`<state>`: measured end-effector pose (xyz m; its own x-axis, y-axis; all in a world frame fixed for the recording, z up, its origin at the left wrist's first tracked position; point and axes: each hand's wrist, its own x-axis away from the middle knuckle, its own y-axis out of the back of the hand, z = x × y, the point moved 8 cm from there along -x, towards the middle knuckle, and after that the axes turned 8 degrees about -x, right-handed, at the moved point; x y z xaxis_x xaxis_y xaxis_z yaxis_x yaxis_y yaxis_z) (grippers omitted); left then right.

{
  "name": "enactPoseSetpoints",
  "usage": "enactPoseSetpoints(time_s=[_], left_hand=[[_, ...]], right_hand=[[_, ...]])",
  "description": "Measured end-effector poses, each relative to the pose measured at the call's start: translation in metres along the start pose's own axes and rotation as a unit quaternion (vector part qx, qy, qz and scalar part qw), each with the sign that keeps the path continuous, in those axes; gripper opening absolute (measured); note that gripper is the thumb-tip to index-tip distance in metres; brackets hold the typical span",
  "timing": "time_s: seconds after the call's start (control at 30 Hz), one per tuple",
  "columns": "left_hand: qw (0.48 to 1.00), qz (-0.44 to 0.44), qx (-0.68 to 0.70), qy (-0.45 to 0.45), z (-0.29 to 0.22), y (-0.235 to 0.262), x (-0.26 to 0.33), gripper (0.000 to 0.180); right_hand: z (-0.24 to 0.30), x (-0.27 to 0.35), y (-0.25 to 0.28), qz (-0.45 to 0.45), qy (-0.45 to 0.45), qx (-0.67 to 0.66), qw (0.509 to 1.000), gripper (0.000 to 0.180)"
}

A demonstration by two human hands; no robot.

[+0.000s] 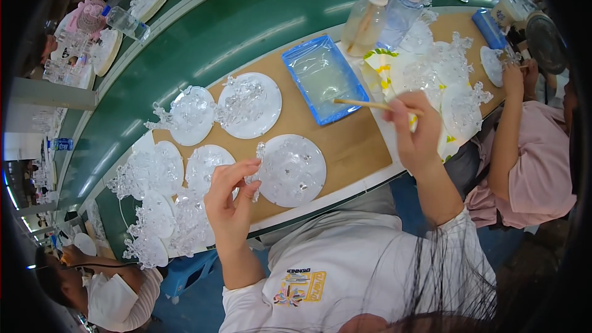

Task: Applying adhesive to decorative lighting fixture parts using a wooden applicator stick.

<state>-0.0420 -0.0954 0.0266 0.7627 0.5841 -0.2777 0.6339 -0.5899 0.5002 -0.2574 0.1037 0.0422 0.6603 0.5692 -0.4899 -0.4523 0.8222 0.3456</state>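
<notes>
Over the wooden bench (345,142), the left hand (231,200) pinches a small clear crystal piece (257,169) by its sides, likely light, slick and brittle, while the right hand (414,132) grips a thin wooden stick (361,103) reaching toward the blue tray (324,77).

On the wooden worktop (345,142) three round white discs lie singly: one (291,169) by the front edge and two (249,105) (192,116) behind it, each carrying clear crystal pieces. One blue tray (323,78) of clear liquid sits mid-bench. Two plastic bottles stand behind it, one cloudy with a cream cap (365,21), one clear with a white cap (401,15). One thin wooden stick (364,104) and one clear crystal rod (258,169) are in hand. More discs pile at the left and right ends; overlap makes those uncountable.
</notes>
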Motion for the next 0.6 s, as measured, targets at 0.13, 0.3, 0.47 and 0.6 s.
enactPoseSetpoints(time_s=[0.13,0.3,0.47,0.6], left_hand=[[1.0,-0.002,-0.011,-0.006,0.0,-0.001,0.0,0.025],[1.0,0.026,-0.009,-0.005,0.003,-0.002,0.002,0.023],[0.999,0.027,-0.015,-0.011,0.002,-0.002,0.002,0.024],[1.0,-0.004,0.011,0.01,-0.001,-0.002,0.001,0.023]], right_hand=[[0.004,0.039,0.01,-0.031,-0.023,-0.192,0.981,0.012],[-0.008,0.061,-0.029,0.147,-0.111,-0.137,0.973,0.011],[-0.011,0.064,-0.031,0.114,-0.087,-0.163,0.976,0.013],[-0.012,0.064,-0.038,0.166,-0.105,-0.156,0.968,0.014]])
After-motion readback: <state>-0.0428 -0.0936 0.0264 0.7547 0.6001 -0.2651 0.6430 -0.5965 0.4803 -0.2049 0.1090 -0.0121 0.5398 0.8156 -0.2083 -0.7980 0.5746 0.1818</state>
